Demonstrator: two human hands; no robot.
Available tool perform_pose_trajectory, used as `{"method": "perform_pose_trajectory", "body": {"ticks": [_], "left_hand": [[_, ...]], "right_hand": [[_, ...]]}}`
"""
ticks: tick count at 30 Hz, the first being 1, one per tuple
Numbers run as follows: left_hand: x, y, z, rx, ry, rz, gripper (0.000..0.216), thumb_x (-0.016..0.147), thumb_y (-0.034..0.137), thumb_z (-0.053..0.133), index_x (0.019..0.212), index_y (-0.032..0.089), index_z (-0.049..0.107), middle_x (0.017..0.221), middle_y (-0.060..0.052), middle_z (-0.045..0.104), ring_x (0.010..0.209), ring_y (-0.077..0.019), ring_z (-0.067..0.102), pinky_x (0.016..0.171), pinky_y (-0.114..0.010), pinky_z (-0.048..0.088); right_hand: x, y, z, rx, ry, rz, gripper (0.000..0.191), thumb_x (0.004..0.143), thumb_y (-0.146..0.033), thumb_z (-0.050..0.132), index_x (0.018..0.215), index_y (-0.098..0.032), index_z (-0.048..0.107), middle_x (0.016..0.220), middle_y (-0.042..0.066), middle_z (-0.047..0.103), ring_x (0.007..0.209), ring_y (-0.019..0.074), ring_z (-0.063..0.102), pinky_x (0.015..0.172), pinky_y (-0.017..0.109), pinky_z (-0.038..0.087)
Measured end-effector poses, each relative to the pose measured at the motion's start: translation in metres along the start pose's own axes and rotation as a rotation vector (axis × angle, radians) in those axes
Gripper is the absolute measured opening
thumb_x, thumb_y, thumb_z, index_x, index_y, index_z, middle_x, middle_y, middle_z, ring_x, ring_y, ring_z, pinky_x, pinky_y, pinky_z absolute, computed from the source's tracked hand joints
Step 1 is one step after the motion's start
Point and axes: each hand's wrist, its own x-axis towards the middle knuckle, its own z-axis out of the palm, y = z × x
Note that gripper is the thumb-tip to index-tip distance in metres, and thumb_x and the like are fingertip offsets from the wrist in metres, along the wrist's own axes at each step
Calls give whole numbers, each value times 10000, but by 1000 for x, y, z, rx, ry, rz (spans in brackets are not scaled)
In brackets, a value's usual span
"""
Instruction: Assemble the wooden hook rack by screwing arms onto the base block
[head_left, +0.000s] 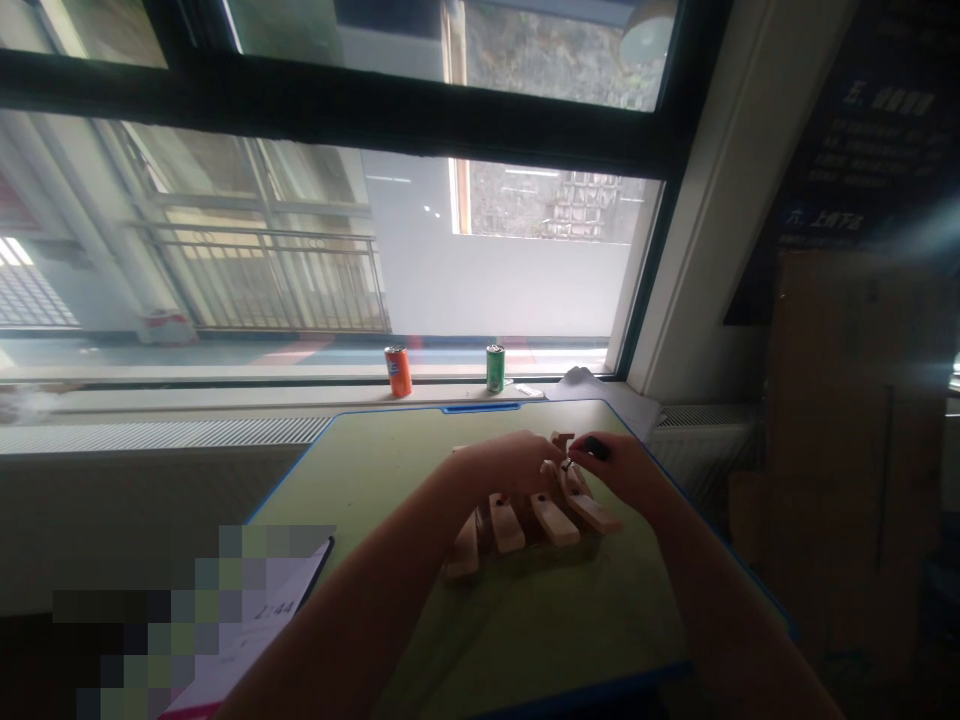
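Several pale wooden bars (555, 519) fan out in a row on the table, joined to a darker body beneath, with dark round spots near their upper ends. My left hand (506, 460) lies over the far side of this wooden assembly, its fingers bent against a wooden piece by the right end; the fingertips are partly hidden. From the right, my right hand (622, 468) closes in a pinch on a small black-handled tool (596, 447), probably a screwdriver. Thumb and fingertips meet at a small metallic bit (568, 464) close to the wood.
The light green table (390, 450) has a blue edge. At its left lies a tablet or phone with a lit screen (262, 620). An orange can (398, 371) and a green can (495, 368) stand on the windowsill, near papers (607, 395). Cardboard (840, 450) stands at the right.
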Motion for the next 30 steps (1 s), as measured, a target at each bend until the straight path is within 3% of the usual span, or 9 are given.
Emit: {"method": "perform_pose_trajectory", "body": {"ticks": [7,15,30], "left_hand": [[1,-5,1,-76,-80,-18,223,665,245,589,860,224,693,606,15,556,426,-83,446,450,-205,338],[1,-3,-5,-47,-330,-98,385,776,287,463,1139,242,582,777,-25,604,467,-89,536,439,-197,426],[1,-12,-6,-120,-389,-100,485,789,248,426,1274,272,438,788,-15,568,526,-108,567,434,-194,453]], "right_hand": [[1,3,7,-7,-40,-12,242,764,-378,563,765,-178,701,641,2,644,579,137,530,527,243,355],[4,7,15,-116,-72,-55,251,778,-388,562,708,-170,665,664,22,644,610,143,545,547,245,338],[4,6,8,-55,-128,37,291,757,-437,560,720,-166,661,632,16,617,592,146,510,534,264,341]]}}
